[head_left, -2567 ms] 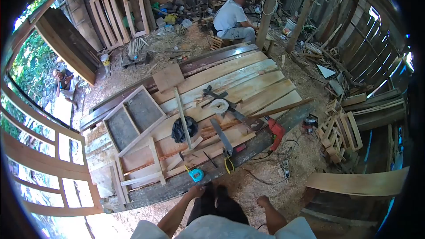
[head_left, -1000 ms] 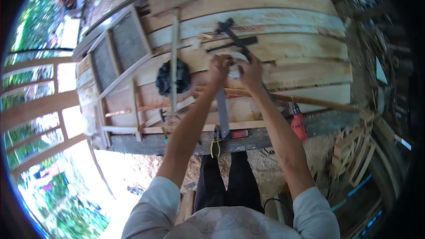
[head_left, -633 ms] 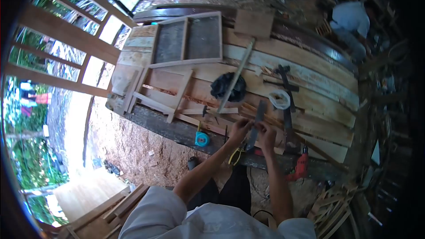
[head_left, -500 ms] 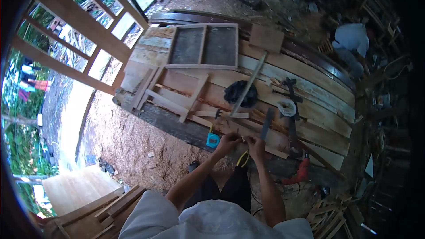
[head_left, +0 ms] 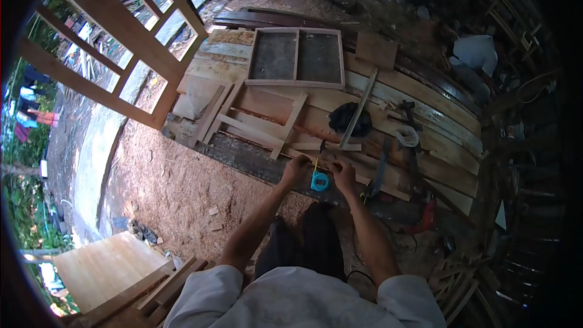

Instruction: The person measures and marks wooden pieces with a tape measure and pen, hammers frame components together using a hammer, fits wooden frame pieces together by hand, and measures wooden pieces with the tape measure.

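Head view, clock centred on the teal tape measure [head_left: 320, 182], 12 = top. Tape measure sits on the dark near beam of the bench [head_left: 243, 161], close to the edge, yellow strip pointing about 12.

Edges: near edge runs diagonally, from between 9 and 10 down past the tape measure toward 4. Far edge is dark planks, well off, 11 round to 2; another person [head_left: 475, 53] is beyond it, between 1 and 2.

Room: widest stretch is the shavings-covered floor [head_left: 182, 173], 7 to 9, few scraps on it. Tighter at 3 to 4: red drill [head_left: 423, 218], with flat metal blade [head_left: 382, 167] between 2 and 3. Black bag [head_left: 344, 116] at 1, long stick [head_left: 362, 104] across it. Framed panel [head_left: 273, 58] between 11 and 12. Big wooden lattice frame [head_left: 121, 76] at 10.

Hands: apart, one each side of the tape measure. Left hand [head_left: 294, 172] between 9 and 10, forearm in from 8. Right hand [head_left: 345, 176] at 3, forearm in from between 4 and 5. Fingers bent, angled inward. Can't tell if either is gripping something small.
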A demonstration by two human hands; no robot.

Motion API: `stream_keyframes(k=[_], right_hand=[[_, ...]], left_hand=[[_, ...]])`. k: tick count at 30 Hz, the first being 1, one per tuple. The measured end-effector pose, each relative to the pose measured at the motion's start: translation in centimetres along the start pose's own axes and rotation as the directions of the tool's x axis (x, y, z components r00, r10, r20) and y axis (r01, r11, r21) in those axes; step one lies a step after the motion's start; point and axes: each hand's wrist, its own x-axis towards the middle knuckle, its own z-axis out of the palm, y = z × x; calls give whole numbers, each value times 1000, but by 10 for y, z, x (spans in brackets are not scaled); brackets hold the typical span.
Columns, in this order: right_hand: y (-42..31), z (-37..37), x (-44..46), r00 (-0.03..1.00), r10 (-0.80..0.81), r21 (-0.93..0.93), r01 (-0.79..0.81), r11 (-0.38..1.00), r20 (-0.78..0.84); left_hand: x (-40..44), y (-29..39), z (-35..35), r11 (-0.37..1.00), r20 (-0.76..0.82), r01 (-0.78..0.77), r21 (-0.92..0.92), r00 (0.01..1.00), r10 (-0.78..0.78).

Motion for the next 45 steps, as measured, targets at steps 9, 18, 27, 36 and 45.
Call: stream_keyframes(k=[9, 18, 27, 36, 45], right_hand=[[86, 37, 106, 957, -124, -495, 243, 834, 261], [97, 73, 133, 951, -237, -648, 309, 697, 199], [13, 104, 133, 955, -296, -586, 229, 778, -19], [-83, 137, 126, 939, -104, -282, 8, 959, -328], [-49, 217, 64, 780, 556, 277, -487, 828, -289]], left_hand=[[130, -111, 83, 974, 13, 221, -41, 975, -221], [155, -115, 108, 963, -18, 270, -1, 963, -270], [163, -87, -43, 975, -85, 19, -223, 996, -39], [192, -146, -140, 969, 196, -225, -107, 950, 242], [194, -171, -121, 946, 418, -267, -183, 850, 320]])
